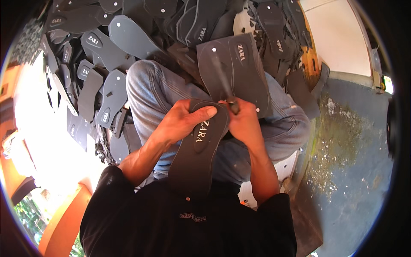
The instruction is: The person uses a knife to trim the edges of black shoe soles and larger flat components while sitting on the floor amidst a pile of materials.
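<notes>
The left hand [182, 122] is gripping a dark sole piece [190, 165] above the lap [233, 162], its thumb [209, 112] pressing the upper end; the right hand [246, 122] is gripping a knife-like tool [232, 104]. Trimming appears to be under way: cut soles [133, 36] are lying piled ahead, while an outlined sheet [250, 81] is seemingly awaiting cutting. Motion is blurring the blade [220, 72]; the hands are hiding the working edge.

Pale capitals [201, 132] mark the held sole [188, 165], dark sheet [250, 81], piled soles [112, 93]; grey letters [193, 217] mark the shirt [188, 233].
</notes>
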Tool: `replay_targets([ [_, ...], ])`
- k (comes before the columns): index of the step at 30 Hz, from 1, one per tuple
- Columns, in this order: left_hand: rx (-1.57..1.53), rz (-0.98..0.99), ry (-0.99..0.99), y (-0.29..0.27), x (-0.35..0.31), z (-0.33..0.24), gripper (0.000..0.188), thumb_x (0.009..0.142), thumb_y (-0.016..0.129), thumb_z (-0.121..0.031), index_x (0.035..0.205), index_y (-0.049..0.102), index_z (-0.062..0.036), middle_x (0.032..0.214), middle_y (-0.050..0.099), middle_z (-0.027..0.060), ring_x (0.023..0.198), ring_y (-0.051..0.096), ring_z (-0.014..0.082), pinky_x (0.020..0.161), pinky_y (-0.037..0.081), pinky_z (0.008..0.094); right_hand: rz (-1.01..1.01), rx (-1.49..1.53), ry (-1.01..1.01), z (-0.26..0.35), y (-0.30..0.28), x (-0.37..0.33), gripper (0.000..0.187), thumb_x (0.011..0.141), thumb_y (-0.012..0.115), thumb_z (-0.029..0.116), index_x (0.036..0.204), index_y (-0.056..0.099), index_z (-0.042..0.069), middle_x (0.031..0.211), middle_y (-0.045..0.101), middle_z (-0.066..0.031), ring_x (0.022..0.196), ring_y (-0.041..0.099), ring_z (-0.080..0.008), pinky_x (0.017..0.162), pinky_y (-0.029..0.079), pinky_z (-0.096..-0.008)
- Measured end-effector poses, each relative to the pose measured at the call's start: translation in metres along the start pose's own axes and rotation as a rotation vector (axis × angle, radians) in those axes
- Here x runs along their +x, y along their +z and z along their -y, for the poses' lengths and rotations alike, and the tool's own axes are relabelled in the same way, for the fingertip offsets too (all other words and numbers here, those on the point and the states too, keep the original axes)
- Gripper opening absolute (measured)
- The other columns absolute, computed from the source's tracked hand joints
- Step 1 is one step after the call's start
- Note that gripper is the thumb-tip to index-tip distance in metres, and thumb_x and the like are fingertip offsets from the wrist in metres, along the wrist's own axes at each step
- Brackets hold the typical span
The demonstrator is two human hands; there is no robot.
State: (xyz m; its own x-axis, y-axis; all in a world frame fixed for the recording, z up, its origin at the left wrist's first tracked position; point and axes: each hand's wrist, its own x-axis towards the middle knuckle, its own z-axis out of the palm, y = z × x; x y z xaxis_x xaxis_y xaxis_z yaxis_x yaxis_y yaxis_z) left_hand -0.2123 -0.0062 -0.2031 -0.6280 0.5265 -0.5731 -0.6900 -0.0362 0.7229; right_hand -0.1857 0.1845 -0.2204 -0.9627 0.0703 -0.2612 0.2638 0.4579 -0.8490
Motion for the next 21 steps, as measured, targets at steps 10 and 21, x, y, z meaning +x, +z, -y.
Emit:
replay_targets([
  [10,-0.387,0.035,0.262,-0.004,0.043,0.050,0.032,0.091,0.054,-0.017,0.118,0.052,0.0011,0.103,0.063,0.0107,0.092,0.062,0.0184,0.077,0.051,0.0289,-0.335,0.909,0.175,0.017,-0.039,0.007,0.021,0.088,0.064,0.021,0.077,0.058,0.003,0.058,0.050,0.0020,0.044,0.041,-0.0036,0.040,0.031,-0.0210],
  [21,-0.732,-0.133,0.204,0.081,0.022,0.047,0.020,0.089,0.061,-0.015,0.105,0.058,-0.0043,0.097,0.065,0.0062,0.085,0.064,0.0155,0.067,0.056,0.0287,-0.353,0.135,0.186,-0.031,-0.027,-0.086,0.036,0.088,0.063,0.029,0.067,0.052,0.001,0.054,0.056,-0.0086,0.042,0.047,-0.0162,0.041,0.037,-0.0316],
])
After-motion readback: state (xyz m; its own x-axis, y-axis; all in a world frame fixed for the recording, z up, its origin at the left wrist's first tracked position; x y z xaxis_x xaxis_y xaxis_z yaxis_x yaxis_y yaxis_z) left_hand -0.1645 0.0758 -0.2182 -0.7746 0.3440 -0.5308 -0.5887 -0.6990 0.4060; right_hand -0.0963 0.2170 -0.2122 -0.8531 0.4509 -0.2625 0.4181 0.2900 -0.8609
